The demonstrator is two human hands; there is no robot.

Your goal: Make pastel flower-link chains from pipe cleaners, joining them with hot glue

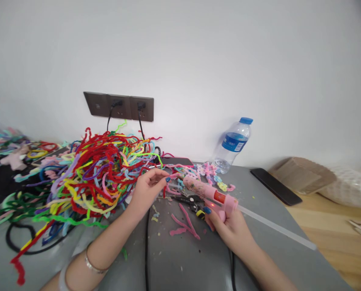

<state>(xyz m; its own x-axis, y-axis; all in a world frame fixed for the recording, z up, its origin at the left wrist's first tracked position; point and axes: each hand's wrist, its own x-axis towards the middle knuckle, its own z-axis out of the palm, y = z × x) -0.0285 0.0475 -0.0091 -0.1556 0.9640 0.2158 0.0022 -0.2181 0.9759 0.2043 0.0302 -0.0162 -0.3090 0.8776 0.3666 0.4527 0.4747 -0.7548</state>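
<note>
My right hand [229, 226] grips a pink hot glue gun [207, 193], its nozzle pointing left and a clear glue stick [274, 228] sticking out behind it. My left hand [146, 188] pinches a small piece of pipe cleaner [172, 177] right at the gun's tip. A big tangled heap of coloured pipe cleaners [92, 173] lies just left of my left hand. Loose pink pipe cleaner pieces [183, 226] rest on the grey mat between my hands.
Black pliers [191, 201] lie under the glue gun. A chain of small pastel loops [212, 173] sits behind it, beside a water bottle [233, 144]. A black phone [275, 186] and a cardboard piece [304, 174] lie to the right. Wall sockets [119, 107] hold black cords.
</note>
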